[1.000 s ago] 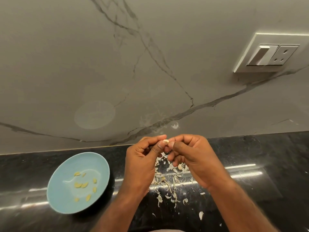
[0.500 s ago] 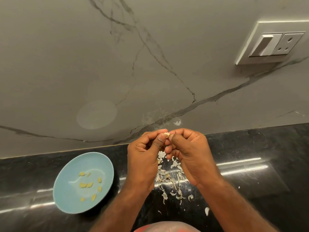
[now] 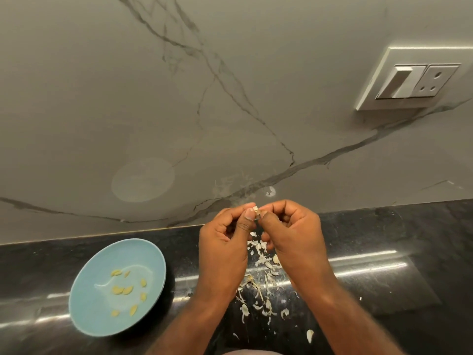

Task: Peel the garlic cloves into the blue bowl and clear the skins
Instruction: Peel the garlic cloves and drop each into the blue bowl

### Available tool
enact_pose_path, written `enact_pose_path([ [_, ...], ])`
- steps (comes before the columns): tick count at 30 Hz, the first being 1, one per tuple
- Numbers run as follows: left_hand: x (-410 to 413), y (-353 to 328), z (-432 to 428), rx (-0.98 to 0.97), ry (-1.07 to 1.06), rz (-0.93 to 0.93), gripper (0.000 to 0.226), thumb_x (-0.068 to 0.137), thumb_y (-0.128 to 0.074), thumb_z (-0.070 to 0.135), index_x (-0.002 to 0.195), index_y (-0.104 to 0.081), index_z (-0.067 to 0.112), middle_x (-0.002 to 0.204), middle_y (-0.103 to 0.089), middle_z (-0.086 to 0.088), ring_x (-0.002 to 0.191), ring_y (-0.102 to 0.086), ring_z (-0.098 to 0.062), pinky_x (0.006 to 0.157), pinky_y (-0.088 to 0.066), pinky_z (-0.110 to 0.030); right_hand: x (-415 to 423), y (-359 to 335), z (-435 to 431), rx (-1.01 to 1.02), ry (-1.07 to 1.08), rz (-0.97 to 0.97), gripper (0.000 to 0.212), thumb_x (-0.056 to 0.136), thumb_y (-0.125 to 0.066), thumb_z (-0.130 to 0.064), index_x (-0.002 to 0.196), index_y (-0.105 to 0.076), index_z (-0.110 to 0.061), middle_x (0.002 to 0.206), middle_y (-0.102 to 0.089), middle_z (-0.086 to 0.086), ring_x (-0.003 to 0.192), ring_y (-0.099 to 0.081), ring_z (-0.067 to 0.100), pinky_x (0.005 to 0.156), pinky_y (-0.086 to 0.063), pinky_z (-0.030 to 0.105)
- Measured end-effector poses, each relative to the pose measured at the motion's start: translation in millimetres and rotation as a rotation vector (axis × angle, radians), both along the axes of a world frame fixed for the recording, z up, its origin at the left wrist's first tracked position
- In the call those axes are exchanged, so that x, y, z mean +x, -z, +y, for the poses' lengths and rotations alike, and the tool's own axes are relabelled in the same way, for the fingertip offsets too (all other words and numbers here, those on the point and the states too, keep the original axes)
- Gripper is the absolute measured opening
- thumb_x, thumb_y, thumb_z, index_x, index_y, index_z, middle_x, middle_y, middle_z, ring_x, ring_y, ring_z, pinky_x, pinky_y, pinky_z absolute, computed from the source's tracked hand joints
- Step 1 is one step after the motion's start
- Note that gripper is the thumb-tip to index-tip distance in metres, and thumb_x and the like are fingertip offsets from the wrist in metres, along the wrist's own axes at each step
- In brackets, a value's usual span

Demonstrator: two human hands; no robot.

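Both hands meet above the black counter, fingers curled. My left hand [image 3: 225, 242] and my right hand [image 3: 291, 234] pinch one small garlic clove [image 3: 256, 211] between thumbs and fingertips; only its pale tip shows. To the left, apart from the hands, stands the blue bowl [image 3: 87, 298] with several peeled yellowish cloves [image 3: 122, 290] inside. A scatter of white garlic skins [image 3: 263, 283] lies on the counter beneath and in front of my hands.
The black polished counter [image 3: 384, 252] runs across the lower view. A grey marble backsplash [image 3: 179, 111] rises behind it, with a white switch and socket plate [image 3: 414, 80] at the upper right. One loose skin flake [image 3: 310, 335] lies near the front edge.
My hands stay together on the clove, with the thumbs shifting slightly on it. The camera view has drifted a little; bowl and skins lie as before.
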State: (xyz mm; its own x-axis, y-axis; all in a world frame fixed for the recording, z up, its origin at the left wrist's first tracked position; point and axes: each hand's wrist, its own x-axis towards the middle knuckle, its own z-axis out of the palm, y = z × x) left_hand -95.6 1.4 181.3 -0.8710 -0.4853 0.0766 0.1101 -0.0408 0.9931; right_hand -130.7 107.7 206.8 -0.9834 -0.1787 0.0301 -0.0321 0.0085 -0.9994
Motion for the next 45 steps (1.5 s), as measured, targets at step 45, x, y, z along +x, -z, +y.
enact_pose_path([
  [45, 3, -5, -13, 0.186, 0.016, -0.084, 0.011, 0.085, -0.07, 0.019, 0.086, -0.076, 0.01, 0.076, -0.075, -0.007, 0.069, -0.069, -0.016, 0.064, -0.055, -0.023, -8, 23, 0, 0.498, 0.008, 0.687, 0.005, 0.088, -0.072, -0.007, 0.088, -0.073, -0.012, 0.078, -0.066, -0.009, 0.069, -0.063, 0.004, 0.062, -0.05, 0.012],
])
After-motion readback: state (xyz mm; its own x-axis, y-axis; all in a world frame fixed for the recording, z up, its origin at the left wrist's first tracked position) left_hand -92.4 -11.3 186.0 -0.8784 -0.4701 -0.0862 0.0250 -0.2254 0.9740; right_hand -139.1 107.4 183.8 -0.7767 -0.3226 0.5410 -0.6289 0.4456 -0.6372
